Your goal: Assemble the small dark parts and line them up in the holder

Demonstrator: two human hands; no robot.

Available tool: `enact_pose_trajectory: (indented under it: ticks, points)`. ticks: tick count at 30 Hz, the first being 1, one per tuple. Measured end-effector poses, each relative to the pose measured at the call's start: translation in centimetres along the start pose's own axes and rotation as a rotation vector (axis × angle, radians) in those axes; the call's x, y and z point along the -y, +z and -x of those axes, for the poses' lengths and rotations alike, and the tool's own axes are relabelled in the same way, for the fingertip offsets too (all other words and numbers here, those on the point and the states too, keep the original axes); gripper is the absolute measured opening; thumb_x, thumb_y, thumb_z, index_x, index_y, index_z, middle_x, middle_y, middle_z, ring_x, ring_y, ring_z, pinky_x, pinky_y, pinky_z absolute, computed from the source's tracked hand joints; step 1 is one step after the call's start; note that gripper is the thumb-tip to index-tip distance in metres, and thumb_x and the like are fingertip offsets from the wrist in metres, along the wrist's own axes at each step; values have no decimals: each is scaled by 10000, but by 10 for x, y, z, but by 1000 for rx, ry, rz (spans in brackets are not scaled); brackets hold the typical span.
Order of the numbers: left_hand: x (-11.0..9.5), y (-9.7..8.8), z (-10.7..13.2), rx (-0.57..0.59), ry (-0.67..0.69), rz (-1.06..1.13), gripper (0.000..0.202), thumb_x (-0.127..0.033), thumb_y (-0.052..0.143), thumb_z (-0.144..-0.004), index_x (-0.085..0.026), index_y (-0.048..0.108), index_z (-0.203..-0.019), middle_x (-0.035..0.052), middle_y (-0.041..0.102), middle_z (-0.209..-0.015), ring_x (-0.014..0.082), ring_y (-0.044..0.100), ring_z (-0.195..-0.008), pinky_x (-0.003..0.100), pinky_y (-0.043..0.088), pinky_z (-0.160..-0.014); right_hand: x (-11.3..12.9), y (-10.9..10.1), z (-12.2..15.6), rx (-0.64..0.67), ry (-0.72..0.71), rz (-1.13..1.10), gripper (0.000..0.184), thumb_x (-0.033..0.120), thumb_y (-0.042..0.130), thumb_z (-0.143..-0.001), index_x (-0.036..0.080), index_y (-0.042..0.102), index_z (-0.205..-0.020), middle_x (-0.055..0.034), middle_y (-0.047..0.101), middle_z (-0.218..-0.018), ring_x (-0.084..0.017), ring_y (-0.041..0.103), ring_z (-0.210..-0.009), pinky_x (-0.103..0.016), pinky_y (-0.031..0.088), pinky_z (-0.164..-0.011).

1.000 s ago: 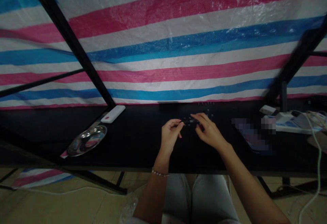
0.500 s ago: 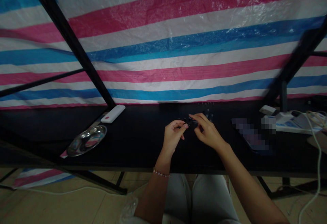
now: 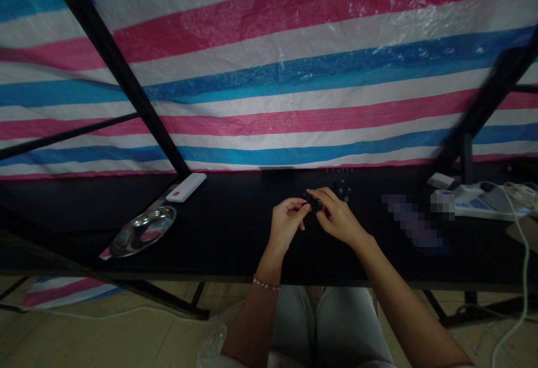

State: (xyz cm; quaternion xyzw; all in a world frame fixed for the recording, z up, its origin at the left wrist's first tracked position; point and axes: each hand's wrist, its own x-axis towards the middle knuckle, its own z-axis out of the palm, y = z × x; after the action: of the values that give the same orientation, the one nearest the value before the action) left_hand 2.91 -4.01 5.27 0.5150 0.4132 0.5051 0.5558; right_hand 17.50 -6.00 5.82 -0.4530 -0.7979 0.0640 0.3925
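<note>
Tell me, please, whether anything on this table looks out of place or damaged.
One small thing: a pink-and-white scrap pokes out at the lower left edge of the steel dish on the black table, as if caught there. What it is cannot be told from this view. Nothing else stands out.

On the black table [image 3: 54, 217] lie a steel dish [image 3: 143, 232], a white oblong case [image 3: 185, 187], small dark parts [image 3: 342, 190] and a white power strip [image 3: 483, 204].

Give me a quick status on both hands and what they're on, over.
Left hand and right hand together mid-table, fingertips on a small dark piece. More small dark pieces just beyond the right hand. Steel dish well off to the left.
</note>
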Motion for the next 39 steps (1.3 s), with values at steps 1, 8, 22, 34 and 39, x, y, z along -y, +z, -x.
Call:
enact_pose_trajectory:
  ticks: [1, 8, 22, 34, 39]
  points:
    - [0, 0, 0, -3, 2, -5, 273, -293, 685, -600, -117, 590, -786, -3, 606, -650, 25, 443, -337, 156, 306, -333, 0, 1, 0, 1, -2, 0, 559, 59, 391, -733, 226, 392, -1266, -86, 477, -1128, -140, 554, -806, -272, 499, -642]
    - [1, 0, -1, 5, 33, 0, 282, -298, 691, -599, -117, 593, -792, -18, 581, -611, 25, 436, -330, 156, 302, -332, 1, 3, -2, 3, -19, 4, 577, 48, 388, -728, 231, 381, -1275, -90, 477, -1139, -148, 552, -828, -281, 503, -649]
    - [8, 8, -2, -15, -11, 28, 320, -320, 699, -593, -123, 624, -834, -26, 561, -562, 31, 435, -348, 157, 303, -337, 3, 5, -4, 0, -30, -37, 542, 65, 378, -752, 227, 380, -1270, -95, 473, -1137, -161, 547, -882, -323, 504, -719]
    - [6, -42, -29, -156, 78, -323, 237, -269, 667, -604, -124, 627, -787, -53, 484, -480, 38, 398, -350, 155, 293, -341, -29, -11, -1, -398, 15, 32, 406, 89, 386, -732, 192, 505, -1107, -85, 513, -1001, -131, 518, -691, -305, 474, -649]
    - [15, -59, -53, -16, 78, -672, 124, -183, 628, -604, -129, 639, -714, -10, 554, -550, 54, 454, -425, 159, 330, -413, -63, -19, 7, -614, 179, 199, 255, 134, 377, -733, 176, 540, -925, -72, 537, -832, -176, 520, -731, -329, 449, -673]
